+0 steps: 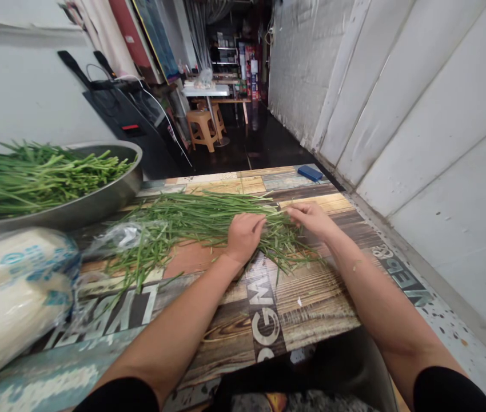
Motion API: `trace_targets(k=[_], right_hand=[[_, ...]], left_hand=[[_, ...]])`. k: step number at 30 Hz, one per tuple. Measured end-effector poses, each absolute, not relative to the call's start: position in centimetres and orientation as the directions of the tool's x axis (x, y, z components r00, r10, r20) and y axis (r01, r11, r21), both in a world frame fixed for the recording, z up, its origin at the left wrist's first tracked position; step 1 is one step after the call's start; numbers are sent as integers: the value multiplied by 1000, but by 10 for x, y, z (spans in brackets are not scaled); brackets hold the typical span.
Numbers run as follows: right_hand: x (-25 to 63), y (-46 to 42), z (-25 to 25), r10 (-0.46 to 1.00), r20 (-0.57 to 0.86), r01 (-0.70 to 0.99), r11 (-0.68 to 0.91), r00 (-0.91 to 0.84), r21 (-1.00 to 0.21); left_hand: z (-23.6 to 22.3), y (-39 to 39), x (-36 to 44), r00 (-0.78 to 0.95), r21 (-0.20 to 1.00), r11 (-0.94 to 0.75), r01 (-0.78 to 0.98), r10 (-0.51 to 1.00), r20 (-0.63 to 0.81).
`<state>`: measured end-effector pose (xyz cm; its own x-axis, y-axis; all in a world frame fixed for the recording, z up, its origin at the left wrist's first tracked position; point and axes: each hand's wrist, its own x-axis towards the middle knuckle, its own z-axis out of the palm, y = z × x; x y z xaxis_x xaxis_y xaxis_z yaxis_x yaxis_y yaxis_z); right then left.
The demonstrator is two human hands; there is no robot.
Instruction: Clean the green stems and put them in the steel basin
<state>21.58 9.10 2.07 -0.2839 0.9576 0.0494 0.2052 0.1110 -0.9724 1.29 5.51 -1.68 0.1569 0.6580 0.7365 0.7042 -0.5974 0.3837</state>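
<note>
A loose pile of long green chives [208,209] lies across the patterned table [320,303], with cut or broken bits scattered around its near side. My left hand [245,236] is closed at the right end of the pile, thumb and fingers pinched together around chive stalks. To its right, my right hand [311,218] is also closed, its fingertips pinching the pale ends of thin chive stalks. How many stalks each hand holds is too small to tell. A crumpled clear plastic bag [125,234] rests against the left side of the pile.
At left stands a wide metal bowl [129,171] heaped with more chives. Nearer, a plastic-wrapped white package [15,297] with blue print lies on the table. A small blue box [310,173] sits by the far edge. Beyond are brown stools [201,129]; a white wall [449,131] runs along the right.
</note>
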Motion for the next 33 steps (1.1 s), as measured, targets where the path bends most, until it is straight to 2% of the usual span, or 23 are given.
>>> trace_targets(k=[4,8,13,18,26,31,33], right_hand=[[206,88,16,938,-65,152,-13,-342,-988],[201,89,10,944,-94,97,-67,-315,-993],[201,85,10,963,95,230,156,-254,-961],[200,82,11,930,140,357,266,-340,-895],[197,79,11,955,105,513,240,-277,-824],[203,83,14,923,266,685,384,-277,-619],[206,87,13,924,291,669,381,-248,-638]], left_hand=[[-18,56,13,161,368,-602,709,645,747],[-19,57,12,152,372,-579,726,662,734],[-21,57,13,199,354,-614,706,651,732],[-21,56,16,257,336,-670,661,624,738],[-18,54,18,254,323,-711,624,576,777],[-18,54,17,229,344,-686,641,599,767],[-18,54,17,226,340,-683,647,597,770]])
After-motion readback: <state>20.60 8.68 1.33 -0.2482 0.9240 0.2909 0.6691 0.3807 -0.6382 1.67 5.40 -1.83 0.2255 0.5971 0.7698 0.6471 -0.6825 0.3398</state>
